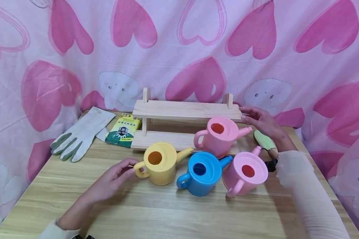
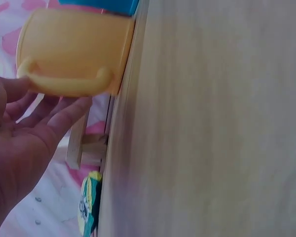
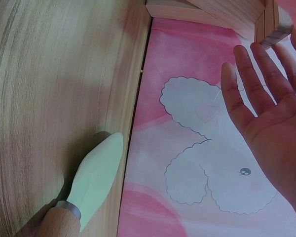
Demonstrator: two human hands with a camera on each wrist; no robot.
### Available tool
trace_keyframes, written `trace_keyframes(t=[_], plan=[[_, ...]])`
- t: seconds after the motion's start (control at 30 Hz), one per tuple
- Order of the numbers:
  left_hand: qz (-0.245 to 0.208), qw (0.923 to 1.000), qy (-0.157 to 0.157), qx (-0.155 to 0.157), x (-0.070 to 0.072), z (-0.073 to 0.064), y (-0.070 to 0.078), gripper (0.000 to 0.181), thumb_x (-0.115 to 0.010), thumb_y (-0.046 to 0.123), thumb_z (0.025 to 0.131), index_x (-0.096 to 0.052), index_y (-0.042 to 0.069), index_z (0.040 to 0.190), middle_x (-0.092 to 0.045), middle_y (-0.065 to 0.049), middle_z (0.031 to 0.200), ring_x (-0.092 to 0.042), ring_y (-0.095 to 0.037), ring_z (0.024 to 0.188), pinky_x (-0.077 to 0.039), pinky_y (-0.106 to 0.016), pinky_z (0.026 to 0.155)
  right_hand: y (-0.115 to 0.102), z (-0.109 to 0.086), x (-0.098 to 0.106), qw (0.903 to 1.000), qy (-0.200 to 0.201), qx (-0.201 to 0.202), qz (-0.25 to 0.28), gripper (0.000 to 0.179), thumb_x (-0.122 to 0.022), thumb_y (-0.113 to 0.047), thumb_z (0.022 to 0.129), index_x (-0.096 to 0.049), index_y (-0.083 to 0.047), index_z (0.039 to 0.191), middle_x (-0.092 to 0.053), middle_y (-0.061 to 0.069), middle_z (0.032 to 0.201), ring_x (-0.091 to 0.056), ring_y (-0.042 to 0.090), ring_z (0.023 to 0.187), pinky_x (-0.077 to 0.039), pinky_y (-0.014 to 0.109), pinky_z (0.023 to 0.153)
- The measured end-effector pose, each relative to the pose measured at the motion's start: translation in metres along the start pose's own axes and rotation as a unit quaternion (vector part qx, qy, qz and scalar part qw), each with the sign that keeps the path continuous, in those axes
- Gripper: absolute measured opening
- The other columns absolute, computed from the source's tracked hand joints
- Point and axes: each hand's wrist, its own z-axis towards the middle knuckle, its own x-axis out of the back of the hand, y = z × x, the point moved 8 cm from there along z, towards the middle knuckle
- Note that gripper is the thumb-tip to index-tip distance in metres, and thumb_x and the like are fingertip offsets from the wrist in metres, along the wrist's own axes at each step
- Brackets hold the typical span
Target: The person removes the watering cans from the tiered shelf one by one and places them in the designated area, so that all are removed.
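My left hand [image 1: 115,179] is at the handle of a yellow watering can [image 1: 164,169], with its thumb and fingertips close against the handle. In the left wrist view those fingers look mostly straight beside the yellow handle [image 2: 64,85]. My right hand [image 1: 264,124] touches the right end of a two-tier wooden shelf [image 1: 185,109]; its fingers [image 3: 259,94] are extended. A blue watering can [image 1: 201,179] and a light pink one [image 1: 245,179] stand on the table. Another pink watering can [image 1: 219,142] overlaps the lower tier; whether it rests there I cannot tell.
White-and-green gloves [image 1: 83,132] lie at the table's back left, beside a yellow-green packet [image 1: 124,131]. A light green trowel [image 3: 96,175] with a wooden handle lies near the right edge of the table [image 1: 155,212]. A pink heart-patterned curtain [image 1: 194,63] hangs behind.
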Motion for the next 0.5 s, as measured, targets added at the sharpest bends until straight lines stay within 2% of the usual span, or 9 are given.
trace_keyframes(t=[0.1,0.5], plan=[[0.024,0.9997,-0.009,-0.007,0.0035,0.0016,-0.0012,0.023,-0.049,0.017,0.111,-0.060,0.008,0.129,-0.064,-0.013,0.122,-0.059,-0.029,0.112,-0.052,-0.028,0.099,0.0000,0.0004,0.0004,1.0000,0.001,0.002,0.000,0.063,-0.067,-0.040,0.101,-0.046,-0.015,0.155,-0.049,0.015,0.150,-0.047,0.035,0.133,-0.036,0.065,0.111],[0.020,0.9994,-0.027,-0.003,0.0043,0.0035,-0.0022,0.024,-0.049,0.018,0.111,-0.060,0.008,0.130,-0.063,-0.015,0.122,-0.058,-0.032,0.112,-0.052,-0.030,0.099,0.0004,0.0011,-0.0002,1.0000,0.003,0.004,-0.001,0.063,-0.066,-0.039,0.101,-0.045,-0.015,0.155,-0.049,0.016,0.150,-0.047,0.036,0.134,-0.035,0.065,0.111]])
